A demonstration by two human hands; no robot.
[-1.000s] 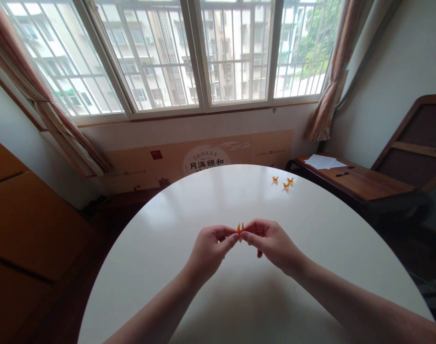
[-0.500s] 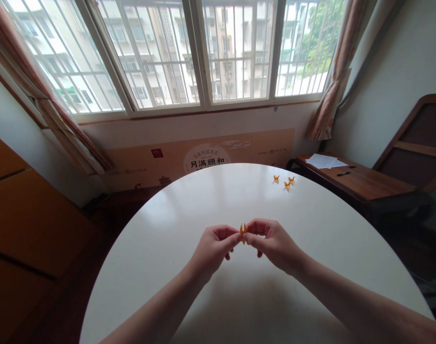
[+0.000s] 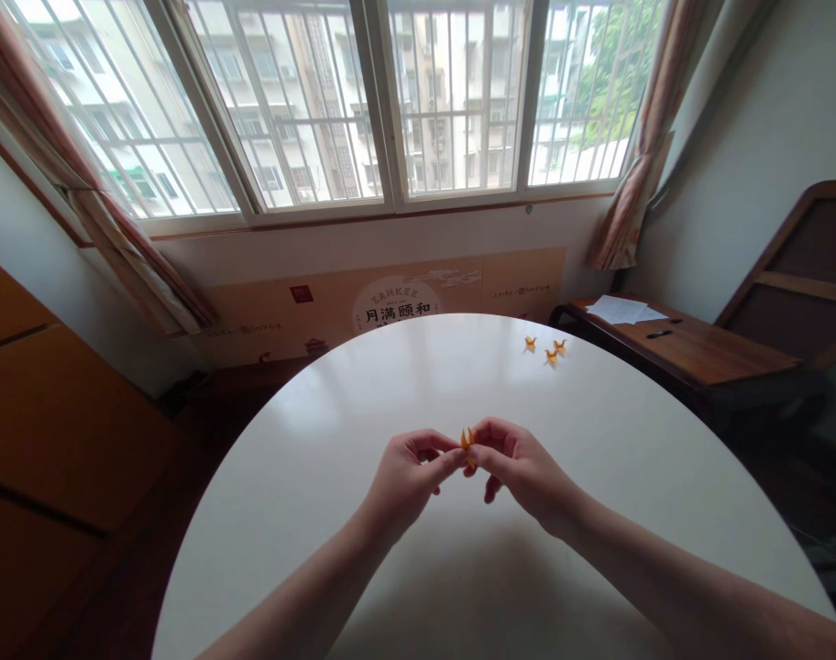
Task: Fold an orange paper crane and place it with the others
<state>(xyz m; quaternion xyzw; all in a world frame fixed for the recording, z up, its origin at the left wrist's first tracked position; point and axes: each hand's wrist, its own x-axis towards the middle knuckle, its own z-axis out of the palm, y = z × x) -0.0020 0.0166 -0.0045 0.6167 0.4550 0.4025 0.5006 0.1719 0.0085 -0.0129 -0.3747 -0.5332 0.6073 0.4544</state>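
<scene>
Above the middle of the white round table, both hands pinch one small folded piece of orange paper between them. Two thin points of the paper stick up from the fingertips. My left hand grips its left side between thumb and index finger. On the other side, the thumb and fingers of my right hand close on it, hiding part of the folds. Farther back on the table's right lie three small orange origami cranes, one at the left, one at the right and one nearer me.
Beyond the table's right edge is a wooden bench bearing sheets of paper and a small dark object. A printed cardboard panel stands below the barred window. An orange-brown cabinet is at the left.
My right hand has shifted slightly; its fingers have curled in closer around the paper and beneath it. The left hand stays almost in place. The cranes have not moved.
</scene>
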